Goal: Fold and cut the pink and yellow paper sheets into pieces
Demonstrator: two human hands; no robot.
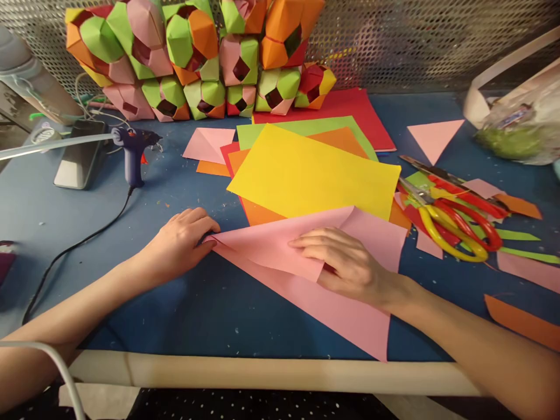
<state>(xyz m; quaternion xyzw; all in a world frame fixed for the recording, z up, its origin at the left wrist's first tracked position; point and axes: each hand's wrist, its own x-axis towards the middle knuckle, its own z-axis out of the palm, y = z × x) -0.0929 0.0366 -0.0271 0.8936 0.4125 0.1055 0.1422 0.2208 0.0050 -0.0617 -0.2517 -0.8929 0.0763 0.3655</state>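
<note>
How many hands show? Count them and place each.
2: the left hand pinches the pink sheet at its left corner; the right hand is on its folded part. No others show.

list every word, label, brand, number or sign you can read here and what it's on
None can be read clearly enough to quote.
Dark marking on the round white object, far left: too blurred.
Label-like patch on the clear plastic bag, right: too blurred.
The pink paper sheet: no writing visible.

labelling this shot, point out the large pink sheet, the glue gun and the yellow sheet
large pink sheet [280, 254], head view: on its folded-over flap
glue gun [132, 158], head view: on its handle
yellow sheet [317, 178], head view: near its middle
</note>
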